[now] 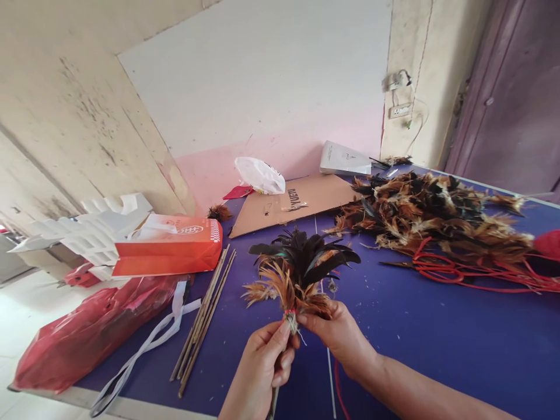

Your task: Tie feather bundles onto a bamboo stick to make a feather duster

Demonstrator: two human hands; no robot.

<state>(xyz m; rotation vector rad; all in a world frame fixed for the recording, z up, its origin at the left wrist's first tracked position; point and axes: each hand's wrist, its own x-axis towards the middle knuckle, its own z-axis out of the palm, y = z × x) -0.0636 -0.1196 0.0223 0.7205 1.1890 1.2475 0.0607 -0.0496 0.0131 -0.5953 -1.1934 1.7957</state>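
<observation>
With my left hand (261, 363) closed round the thin brown stick, I should pinch the black-and-brown feather bundle (301, 262) snugly at its base with my right (339, 337).

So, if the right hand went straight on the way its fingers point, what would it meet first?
Probably the pale, red-tied base of the black-and-brown feather bunch, right at the right hand's fingertips. Depth is unclear, so they may already touch.
</observation>
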